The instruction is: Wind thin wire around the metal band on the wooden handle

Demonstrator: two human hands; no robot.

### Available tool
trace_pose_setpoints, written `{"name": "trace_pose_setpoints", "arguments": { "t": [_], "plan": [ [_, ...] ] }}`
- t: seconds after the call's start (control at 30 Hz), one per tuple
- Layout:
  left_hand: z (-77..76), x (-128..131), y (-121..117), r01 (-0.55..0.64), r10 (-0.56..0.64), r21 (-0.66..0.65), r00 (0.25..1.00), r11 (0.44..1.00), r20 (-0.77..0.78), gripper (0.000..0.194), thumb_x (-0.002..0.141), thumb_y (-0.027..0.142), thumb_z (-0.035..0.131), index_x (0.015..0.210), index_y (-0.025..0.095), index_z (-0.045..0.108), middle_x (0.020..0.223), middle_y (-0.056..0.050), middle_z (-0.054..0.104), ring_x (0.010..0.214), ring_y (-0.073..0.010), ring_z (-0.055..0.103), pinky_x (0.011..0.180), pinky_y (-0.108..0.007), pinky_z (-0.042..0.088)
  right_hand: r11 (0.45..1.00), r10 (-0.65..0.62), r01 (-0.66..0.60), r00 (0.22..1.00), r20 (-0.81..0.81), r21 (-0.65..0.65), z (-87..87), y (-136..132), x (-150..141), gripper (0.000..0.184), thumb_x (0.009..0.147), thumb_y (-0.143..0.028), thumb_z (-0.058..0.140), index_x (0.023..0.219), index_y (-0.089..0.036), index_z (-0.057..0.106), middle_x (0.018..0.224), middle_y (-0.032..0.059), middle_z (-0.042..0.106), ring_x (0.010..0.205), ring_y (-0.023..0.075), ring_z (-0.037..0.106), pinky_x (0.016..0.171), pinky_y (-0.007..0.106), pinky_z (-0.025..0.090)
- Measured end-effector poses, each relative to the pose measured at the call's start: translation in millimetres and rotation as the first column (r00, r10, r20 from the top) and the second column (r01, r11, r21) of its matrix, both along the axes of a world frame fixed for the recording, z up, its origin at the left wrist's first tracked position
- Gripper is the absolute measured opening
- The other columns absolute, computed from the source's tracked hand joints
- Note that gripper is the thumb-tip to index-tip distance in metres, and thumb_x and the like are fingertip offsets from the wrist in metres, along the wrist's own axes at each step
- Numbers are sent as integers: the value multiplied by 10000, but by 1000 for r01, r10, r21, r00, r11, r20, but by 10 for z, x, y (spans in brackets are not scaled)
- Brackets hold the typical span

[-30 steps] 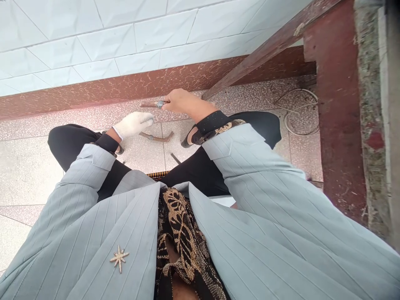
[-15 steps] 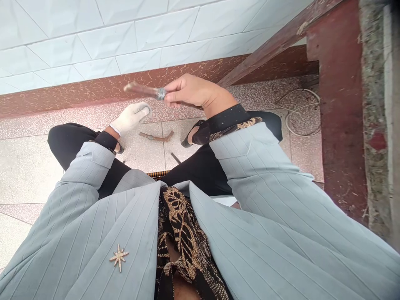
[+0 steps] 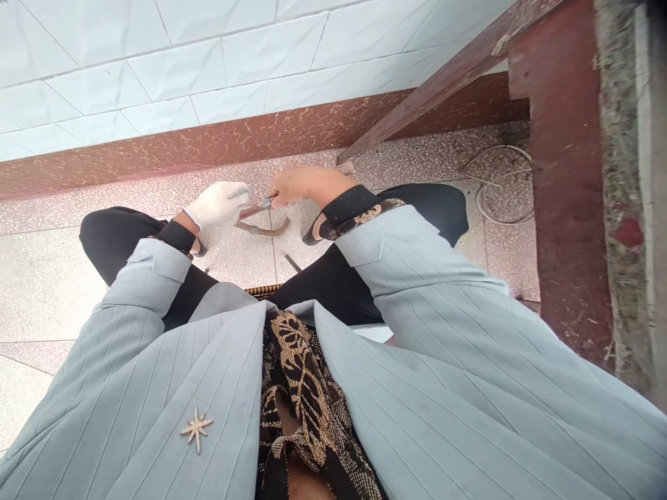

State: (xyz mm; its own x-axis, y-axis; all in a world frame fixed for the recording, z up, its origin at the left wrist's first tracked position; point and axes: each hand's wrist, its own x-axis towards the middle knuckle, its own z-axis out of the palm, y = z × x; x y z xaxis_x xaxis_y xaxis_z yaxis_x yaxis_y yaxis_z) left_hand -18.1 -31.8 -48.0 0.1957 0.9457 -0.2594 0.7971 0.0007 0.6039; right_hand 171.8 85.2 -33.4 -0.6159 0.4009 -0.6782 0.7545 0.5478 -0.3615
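My right hand (image 3: 292,187), bare, is closed around one end of a short brown stick (image 3: 253,210). Silvery wire is wound round the stick just beside my fingers. The stick's other end slants down left, close to the fingertips of my left hand (image 3: 219,201). That hand wears a white glove and its fingers are curled together; what they hold, if anything, is hidden. Just below the held stick, a second, bent stick (image 3: 263,230) with a binding round it lies on the tiled floor.
A thin dark rod (image 3: 292,263) lies on the floor between my legs. Right of my knee is a loop of pale cable (image 3: 482,201), beside a red-brown wooden frame (image 3: 570,173). White wall tiles (image 3: 271,52) rise ahead above a brown skirting (image 3: 171,154).
My right hand has come down with the stick, from above my left hand to beside it and just over the bent stick. My left hand has shifted slightly down.
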Motion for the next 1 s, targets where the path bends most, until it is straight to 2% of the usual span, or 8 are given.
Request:
{"name": "trace_pose_setpoints", "arguments": {
  "t": [0.2, 0.3, 0.4, 0.47, 0.6, 0.73, 0.87, 1.0],
  "plan": [
    [-32, -90, 38, -55, 54, 7, 998, 998, 43, 198, 963, 262, 536, 900, 175, 701, 866, -43, 674, 859, -200, 633, 860, -354, 490, 918, 40, -44, 999, -19, -393, 254, 28, 112, 181, 1012, -87, 703, 833, -72, 729, 626, -54, 568, 634, 60, 460, 742, 245, 365],
    [-38, -83, 31, -82, 84, -16, 984, 996, 159, 244, 1018, 301, 509, 866, 189, 664, 779, -31, 614, 747, -176, 584, 778, -341, 485, 887, -29, -91, 967, -253, -453, 384, 116, 244, 226, 1017, -144, 685, 792, -125, 705, 648, -34, 561, 650, 91, 463, 749, 253, 382],
    [-21, -29, 10, -129, 133, -33, 954, 991, 268, 303, 1074, 332, 439, 925, 197, 667, 712, -14, 583, 657, -155, 537, 709, -319, 478, 874, -407, 141, 735, -542, -465, 436, 179, 345, 190, 1002, -284, 685, 844, -180, 701, 779, 14, 643, 726, 137, 513, 773, 297, 418],
    [10, 27, -6, -112, 117, -31, 952, 993, 282, 288, 1063, 315, 449, 955, 185, 682, 712, -12, 595, 667, -151, 546, 712, -310, 480, 845, -531, 308, 585, -614, -437, 427, 199, 350, 226, 1016, -380, 669, 885, -200, 707, 809, 51, 659, 776, 169, 538, 777, 329, 428],
    [79, 106, -29, 19, -14, -19, 970, 1000, 241, 251, 1009, 303, 515, 958, 158, 714, 791, -19, 650, 767, -156, 591, 794, -314, 492, 886, -426, 461, 763, -486, -52, 298, 200, 221, 248, 1066, -320, 606, 879, -182, 692, 768, 74, 627, 805, 191, 577, 770, 336, 436],
    [86, 63, -27, 58, -57, -7, 991, 998, 120, 238, 986, 298, 523, 905, 174, 709, 814, -14, 655, 802, -170, 604, 829, -327, 478, 950, -269, 301, 923, -276, 81, 83, 98, 49, 170, 948, -150, 750, 794, -126, 681, 758, 61, 633, 836, 179, 612, 785, 296, 414],
    [41, -36, -6, 17, -16, -16, 999, 1000, 37, 198, 951, 287, 542, 846, 184, 675, 801, -14, 629, 809, -179, 595, 825, -329, 456, 983, 84, -78, 996, 30, -164, 14, -15, 16, 233, 987, -94, 733, 759, -53, 705, 639, -1, 587, 708, 89, 546, 743, 252, 363],
    [-9, -82, -13, -60, 61, -15, 983, 998, 174, 174, 936, 259, 559, 794, 179, 623, 760, -17, 592, 767, -169, 561, 783, -322, 451, 832, 98, -215, 964, -246, -511, 207, 27, 166, 127, 1014, -60, 694, 918, -70, 776, 635, -28, 604, 597, 77, 470, 663, 239, 365]
  ]
}}
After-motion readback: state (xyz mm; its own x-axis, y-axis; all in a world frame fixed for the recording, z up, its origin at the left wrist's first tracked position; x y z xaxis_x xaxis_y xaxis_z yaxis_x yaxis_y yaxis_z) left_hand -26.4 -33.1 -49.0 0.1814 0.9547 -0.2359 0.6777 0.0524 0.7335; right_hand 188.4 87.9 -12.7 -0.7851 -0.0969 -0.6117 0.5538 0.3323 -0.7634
